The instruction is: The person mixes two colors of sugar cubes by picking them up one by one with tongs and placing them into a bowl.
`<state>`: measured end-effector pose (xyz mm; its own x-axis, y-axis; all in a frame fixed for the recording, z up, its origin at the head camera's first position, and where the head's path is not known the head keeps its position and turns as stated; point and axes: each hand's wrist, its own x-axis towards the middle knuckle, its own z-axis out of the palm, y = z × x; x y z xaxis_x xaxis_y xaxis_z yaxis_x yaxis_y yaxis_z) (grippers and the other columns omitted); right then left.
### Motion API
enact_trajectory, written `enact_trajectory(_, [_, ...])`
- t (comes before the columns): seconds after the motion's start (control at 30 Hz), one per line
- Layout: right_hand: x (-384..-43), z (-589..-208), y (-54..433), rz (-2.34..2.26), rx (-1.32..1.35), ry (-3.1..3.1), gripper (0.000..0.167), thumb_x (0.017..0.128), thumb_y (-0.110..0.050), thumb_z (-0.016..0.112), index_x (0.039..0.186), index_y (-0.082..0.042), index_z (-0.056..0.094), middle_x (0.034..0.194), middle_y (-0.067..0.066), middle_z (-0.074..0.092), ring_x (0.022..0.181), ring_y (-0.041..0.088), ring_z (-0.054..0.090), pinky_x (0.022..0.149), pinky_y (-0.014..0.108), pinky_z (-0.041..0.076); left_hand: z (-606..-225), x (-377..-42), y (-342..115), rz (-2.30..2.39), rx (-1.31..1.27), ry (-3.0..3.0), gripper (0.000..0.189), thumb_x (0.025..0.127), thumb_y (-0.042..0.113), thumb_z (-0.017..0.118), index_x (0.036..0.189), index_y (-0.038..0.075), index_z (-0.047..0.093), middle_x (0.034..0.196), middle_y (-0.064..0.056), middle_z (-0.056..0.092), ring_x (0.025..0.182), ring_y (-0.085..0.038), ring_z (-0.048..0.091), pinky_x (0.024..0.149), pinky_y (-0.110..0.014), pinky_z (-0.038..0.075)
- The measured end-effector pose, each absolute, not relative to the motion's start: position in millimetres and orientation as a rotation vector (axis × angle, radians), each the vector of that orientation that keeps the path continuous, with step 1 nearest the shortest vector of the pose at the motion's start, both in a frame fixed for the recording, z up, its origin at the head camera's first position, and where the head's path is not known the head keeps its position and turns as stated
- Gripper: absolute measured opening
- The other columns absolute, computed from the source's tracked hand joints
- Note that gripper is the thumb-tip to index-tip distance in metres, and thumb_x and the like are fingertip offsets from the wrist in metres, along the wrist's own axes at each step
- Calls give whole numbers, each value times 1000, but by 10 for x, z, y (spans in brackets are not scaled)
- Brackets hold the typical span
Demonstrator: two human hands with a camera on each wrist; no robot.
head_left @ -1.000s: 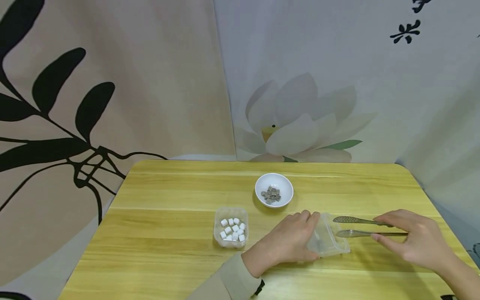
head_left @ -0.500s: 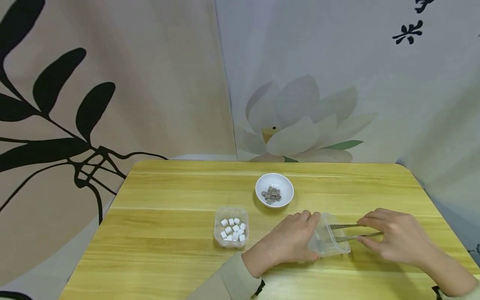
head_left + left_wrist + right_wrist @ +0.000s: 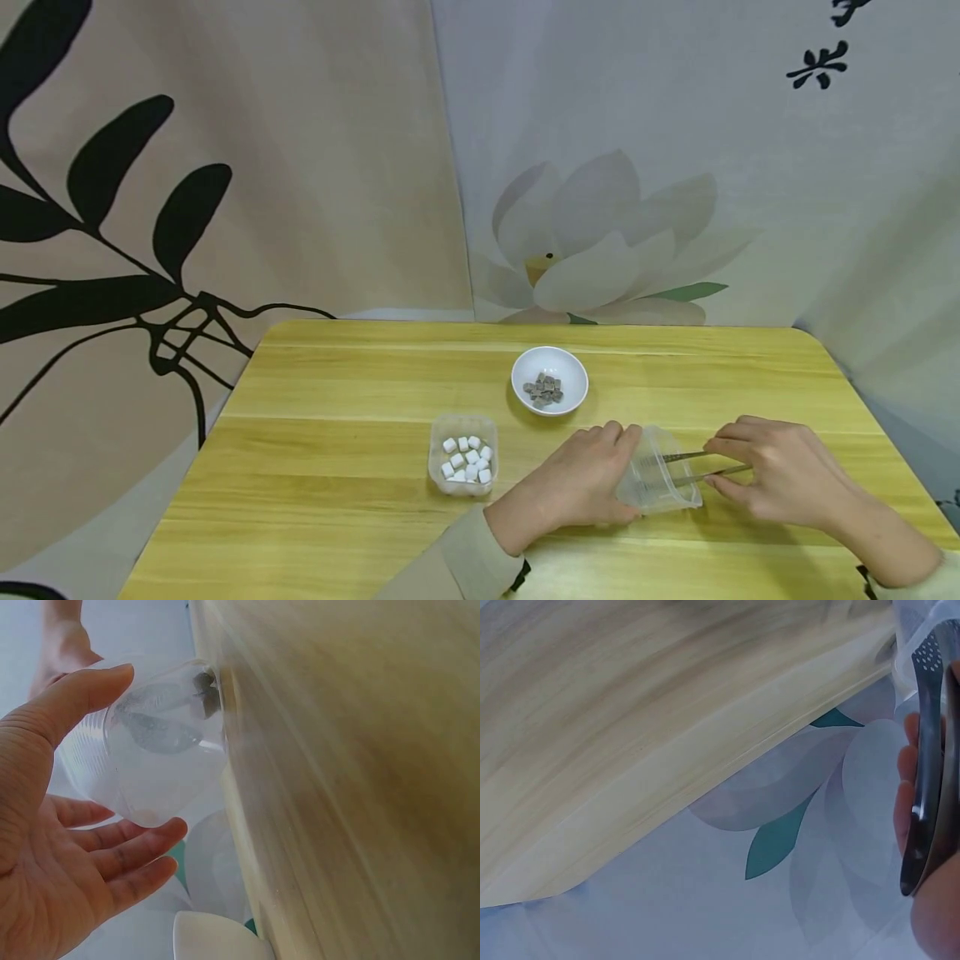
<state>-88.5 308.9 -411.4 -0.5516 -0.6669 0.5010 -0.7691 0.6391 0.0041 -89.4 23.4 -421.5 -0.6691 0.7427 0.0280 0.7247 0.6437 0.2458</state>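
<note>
My left hand (image 3: 573,479) holds a clear plastic container (image 3: 651,483) tipped on its side, mouth facing right. In the left wrist view, the thumb lies along one side of the container (image 3: 165,787) and the fingers along the other. A few grey-brown cubes (image 3: 206,696) show through its base. My right hand (image 3: 780,475) grips metal tongs (image 3: 705,477) whose tips reach inside the container. Those two tips (image 3: 161,735) look spread apart, beside the cubes. One tong arm has a perforated end, visible on the tongs (image 3: 928,750) in the right wrist view.
A white bowl (image 3: 522,363) with several grey-brown cubes (image 3: 543,390) stands behind the hands. Left of my left hand is a small clear tub (image 3: 463,422) of white cubes (image 3: 471,457). The wooden table (image 3: 315,433) ends before a printed curtain (image 3: 337,167).
My right hand has moved left, carrying the tongs from the container's mouth to inside it. The left hand and container have stayed nearly in place.
</note>
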Motion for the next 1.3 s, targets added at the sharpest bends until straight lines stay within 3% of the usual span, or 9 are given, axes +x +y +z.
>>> enact_trajectory(0.57, [-953, -3992, 3029, 209, 1203, -2400, 63, 104, -64, 36, 79, -22, 75, 78, -12, 67, 63, 2, 56, 46, 20, 43, -4190, -902, 225, 345, 1255, 2777, 91, 80, 57, 87, 144, 8, 46, 110, 3, 55, 90, -5, 49, 88, -21, 47])
enact_trajectory(0.7, [-966, -3976, 3034, 207, 1234, -2409, 51, 101, -60, 51, 80, -21, 76, 78, -11, 68, 63, 3, 57, 46, 20, 44, -4192, -896, 227, 344, 1256, 2784, 92, 79, 57, 87, 145, 8, 45, 111, 3, 56, 91, -5, 50, 90, -22, 47])
enact_trajectory(0.83, [-977, -3953, 3025, 204, 1265, -2422, 23, 79, -41, 82, 80, -19, 77, 78, -10, 68, 63, 3, 57, 47, 20, 44, -4194, -895, 229, 351, 1248, 2781, 91, 79, 57, 87, 144, 9, 46, 111, 3, 56, 92, -5, 50, 90, -22, 47])
enact_trajectory(0.93, [-979, -3943, 3018, 205, 1271, -2437, 25, 61, -31, 90, 79, -19, 78, 77, -10, 68, 64, 2, 56, 47, 19, 44, -4196, -896, 231, 361, 1247, 2777, 90, 79, 56, 87, 143, 9, 46, 111, 3, 56, 92, -5, 51, 90, -22, 47])
enact_trajectory(1.03, [-977, -3940, 3018, 216, 1265, -2455, 29, 55, -28, 92, 79, -19, 78, 78, -12, 67, 64, -1, 55, 47, 19, 43, -4198, -896, 233, 367, 1251, 2775, 89, 79, 55, 88, 143, 9, 46, 111, 3, 56, 93, -5, 52, 89, -22, 48])
enact_trajectory(1.2, [-971, -3951, 3030, 227, 1254, -2477, 29, 57, -30, 94, 79, -19, 78, 78, -12, 67, 63, 0, 55, 46, 19, 43, -4202, -896, 235, 364, 1251, 2776, 88, 79, 54, 88, 142, 9, 46, 110, 3, 55, 92, -6, 52, 89, -22, 48])
enact_trajectory(1.27, [-969, -3955, 3032, 226, 1253, -2468, 25, 64, -34, 91, 80, -19, 78, 78, -11, 68, 63, 0, 55, 46, 19, 43, -4201, -896, 234, 363, 1249, 2777, 88, 79, 54, 88, 142, 9, 46, 109, 3, 55, 91, -6, 51, 88, -22, 47])
enact_trajectory(1.3, [-969, -3959, 3031, 227, 1249, -2461, 24, 73, -39, 88, 80, -19, 78, 78, -11, 67, 63, 0, 55, 46, 19, 43, -4200, -897, 234, 362, 1249, 2776, 87, 79, 54, 88, 141, 9, 46, 109, 3, 54, 90, -6, 51, 88, -22, 47])
